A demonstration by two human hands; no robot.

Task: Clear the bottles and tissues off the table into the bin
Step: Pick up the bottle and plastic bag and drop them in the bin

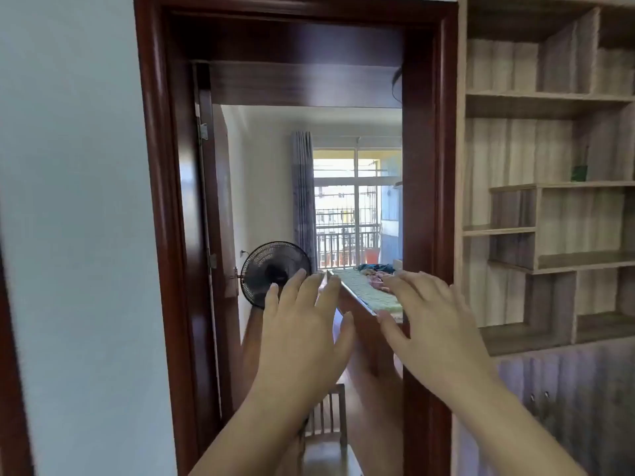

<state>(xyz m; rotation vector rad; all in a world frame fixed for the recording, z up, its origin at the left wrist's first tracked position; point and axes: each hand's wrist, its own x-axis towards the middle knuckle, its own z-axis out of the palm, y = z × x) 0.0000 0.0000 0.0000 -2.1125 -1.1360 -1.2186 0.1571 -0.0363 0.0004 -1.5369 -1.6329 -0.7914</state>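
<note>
My left hand and my right hand are both raised side by side in front of me, palms away, fingers spread, holding nothing. They hover before a dark red wooden doorway. No bottle, tissue, table or bin shows in the head view.
Through the doorway I see a black standing fan, a bed with a green mat, a grey curtain and a balcony window. A wooden chair stands low behind my arms. Open wooden shelves fill the right; a pale wall is on the left.
</note>
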